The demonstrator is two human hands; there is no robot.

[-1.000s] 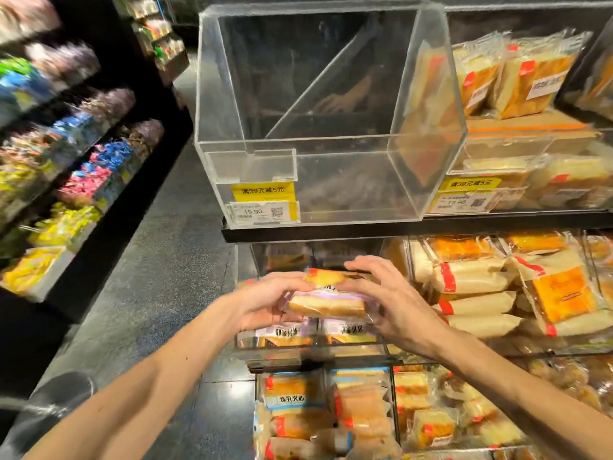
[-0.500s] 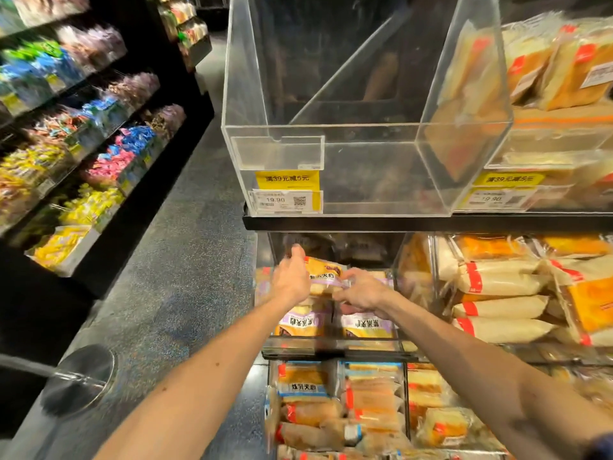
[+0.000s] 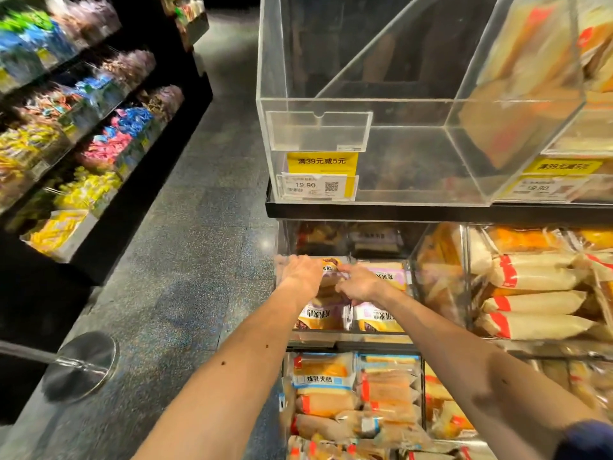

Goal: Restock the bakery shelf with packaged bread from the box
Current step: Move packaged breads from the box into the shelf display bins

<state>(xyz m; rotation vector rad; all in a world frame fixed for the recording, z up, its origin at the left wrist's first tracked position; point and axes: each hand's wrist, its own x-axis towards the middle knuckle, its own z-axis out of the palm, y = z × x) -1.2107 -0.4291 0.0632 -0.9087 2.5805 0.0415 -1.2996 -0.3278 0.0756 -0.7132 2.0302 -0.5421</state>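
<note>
The small purple-and-orange plastic bread packet [image 3: 331,264] lies sideways between left hand [image 3: 300,273] and right hand [image 3: 360,284]; both grip its ends.

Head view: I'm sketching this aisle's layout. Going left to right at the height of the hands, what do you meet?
Candy shelves → speckled floor → left hand → bread packet held between both hands → right hand → long bread packs with red bands.

Two hands [image 3: 300,275] [image 3: 361,287], one held bread pack [image 3: 331,264], two yellow signs [image 3: 321,161] [image 3: 562,167]
</note>
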